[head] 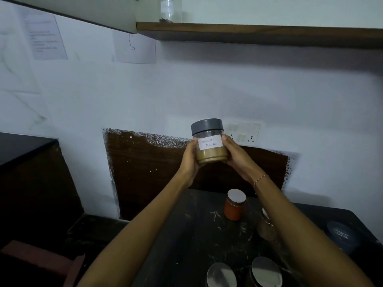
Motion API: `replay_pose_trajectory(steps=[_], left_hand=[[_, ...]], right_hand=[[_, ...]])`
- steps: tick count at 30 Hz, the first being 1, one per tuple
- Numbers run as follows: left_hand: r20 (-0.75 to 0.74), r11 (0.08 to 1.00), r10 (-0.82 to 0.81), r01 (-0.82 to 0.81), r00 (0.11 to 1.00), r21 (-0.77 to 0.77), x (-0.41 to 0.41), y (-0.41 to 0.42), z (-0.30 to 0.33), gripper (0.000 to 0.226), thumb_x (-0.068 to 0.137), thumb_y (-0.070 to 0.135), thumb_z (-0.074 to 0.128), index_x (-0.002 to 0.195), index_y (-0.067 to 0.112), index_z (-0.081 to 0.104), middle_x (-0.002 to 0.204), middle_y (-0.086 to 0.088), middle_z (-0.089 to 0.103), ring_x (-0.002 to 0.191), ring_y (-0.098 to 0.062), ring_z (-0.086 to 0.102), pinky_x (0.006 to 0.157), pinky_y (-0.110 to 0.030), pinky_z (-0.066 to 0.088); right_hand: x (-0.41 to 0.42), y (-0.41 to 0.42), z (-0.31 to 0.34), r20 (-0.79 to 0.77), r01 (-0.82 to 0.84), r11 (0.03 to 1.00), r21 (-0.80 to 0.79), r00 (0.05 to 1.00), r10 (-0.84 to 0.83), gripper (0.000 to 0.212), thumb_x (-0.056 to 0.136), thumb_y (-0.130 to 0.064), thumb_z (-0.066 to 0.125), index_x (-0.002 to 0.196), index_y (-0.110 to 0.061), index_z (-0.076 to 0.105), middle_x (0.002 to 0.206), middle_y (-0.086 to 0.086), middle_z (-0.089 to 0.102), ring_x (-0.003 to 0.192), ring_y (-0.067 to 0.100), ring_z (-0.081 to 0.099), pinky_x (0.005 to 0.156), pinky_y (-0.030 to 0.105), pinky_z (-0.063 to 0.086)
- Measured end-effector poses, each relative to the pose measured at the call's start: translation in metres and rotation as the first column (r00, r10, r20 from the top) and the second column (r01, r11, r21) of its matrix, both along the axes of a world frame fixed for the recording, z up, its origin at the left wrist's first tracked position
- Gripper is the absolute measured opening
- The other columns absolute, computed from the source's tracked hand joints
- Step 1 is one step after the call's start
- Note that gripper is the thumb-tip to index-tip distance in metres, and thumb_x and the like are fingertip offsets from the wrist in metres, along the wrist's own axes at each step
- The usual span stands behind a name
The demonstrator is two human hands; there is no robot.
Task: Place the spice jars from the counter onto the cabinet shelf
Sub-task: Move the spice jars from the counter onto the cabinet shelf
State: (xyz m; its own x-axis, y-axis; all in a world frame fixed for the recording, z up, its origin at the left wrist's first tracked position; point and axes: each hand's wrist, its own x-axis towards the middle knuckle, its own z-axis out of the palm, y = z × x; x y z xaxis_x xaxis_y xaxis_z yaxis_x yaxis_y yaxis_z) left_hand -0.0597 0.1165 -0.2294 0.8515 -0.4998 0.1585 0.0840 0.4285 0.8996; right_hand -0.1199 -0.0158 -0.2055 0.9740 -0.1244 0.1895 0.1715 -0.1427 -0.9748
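While both hands hold it up in the middle of the frame, the spice jar (209, 141) stands upright in the air before the white wall, grey lid on top, tan powder filling its lower part, and a white handwritten label whose words are too blurred to read. The left hand (189, 158) grasps the jar's left side and the right hand (236, 156) its right, fingers curled round behind the glass and out of sight, thumbs at the front beside the label. Below, on the dark worktop (196, 235), a jar of red powder (235, 205) stands apart; just right of it another jar (266, 224) is mostly hidden by the right forearm. Two jars with shiny lids (221, 275) (266, 271) are cut off by the bottom edge. A dark round lid (342, 236) lies at the lower right. High in the frame runs the wooden shelf (259, 32), well above the held jar, with open wall between; a clear glass jar (171, 9) on it is cut by the top edge.
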Motion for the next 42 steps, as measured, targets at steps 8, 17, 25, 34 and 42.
replay_pose_trajectory(steps=[8, 17, 25, 34, 42], left_hand=[[0.125, 0.998, -0.001, -0.007, 0.992, 0.067, 0.010, -0.001, 0.051, 0.057, 0.071, 0.024, 0.057, 0.122, 0.014, 0.033, 0.127, -0.013, 0.043, 0.106, -0.022, 0.055, 0.062, -0.031, 0.056], [0.365, 0.976, 0.183, -0.215, 0.913, 0.047, 0.046, 0.004, 0.109, 0.052, 0.082, 0.008, 0.067, 0.128, 0.009, 0.043, 0.134, -0.012, 0.052, 0.121, -0.026, 0.052, 0.095, -0.034, 0.050], [0.589, 0.930, 0.349, -0.348, 0.729, -0.120, 0.077, 0.008, 0.222, 0.048, 0.086, 0.016, 0.065, 0.130, 0.010, 0.049, 0.109, 0.002, 0.057, 0.103, -0.012, 0.054, 0.078, -0.015, 0.051], [0.556, 0.900, 0.411, -0.417, 0.723, -0.125, 0.154, -0.015, 0.316, 0.055, 0.082, 0.016, 0.070, 0.132, 0.006, 0.050, 0.124, -0.012, 0.059, 0.113, -0.023, 0.057, 0.090, -0.030, 0.051], [0.608, 0.767, 0.438, -0.627, 0.663, 0.132, 0.214, -0.037, 0.354, 0.044, 0.079, 0.019, 0.073, 0.119, 0.004, 0.060, 0.119, -0.009, 0.064, 0.110, -0.022, 0.058, 0.091, -0.032, 0.047]], right_hand=[[0.006, -0.006, 0.042, 0.119, 0.011, 1.000, -0.029, 0.993, -0.007, 0.031, 0.095, -0.050, 0.036, 0.118, -0.042, 0.054, 0.120, -0.010, 0.061, 0.112, 0.011, 0.057, 0.080, 0.028, 0.052], [0.033, -0.023, 0.100, 0.225, -0.026, 0.998, -0.060, 0.974, 0.038, 0.058, 0.088, -0.018, 0.058, 0.141, -0.025, 0.034, 0.137, 0.003, 0.050, 0.124, 0.021, 0.049, 0.093, 0.031, 0.050], [0.073, -0.016, 0.216, 0.473, -0.005, 0.983, -0.186, 0.876, 0.094, 0.042, 0.089, -0.018, 0.059, 0.128, -0.029, 0.047, 0.125, 0.001, 0.058, 0.112, 0.014, 0.057, 0.085, 0.026, 0.053], [0.148, -0.025, 0.310, 0.554, 0.224, 0.950, -0.219, 0.830, -0.068, 0.045, 0.087, -0.014, 0.063, 0.130, -0.012, 0.049, 0.116, 0.004, 0.061, 0.102, 0.011, 0.060, 0.078, 0.017, 0.051], [0.220, -0.036, 0.337, 0.416, 0.400, 0.892, -0.208, 0.862, -0.290, 0.041, 0.081, -0.008, 0.067, 0.120, -0.002, 0.056, 0.117, 0.018, 0.063, 0.109, 0.031, 0.060, 0.096, 0.045, 0.050]])
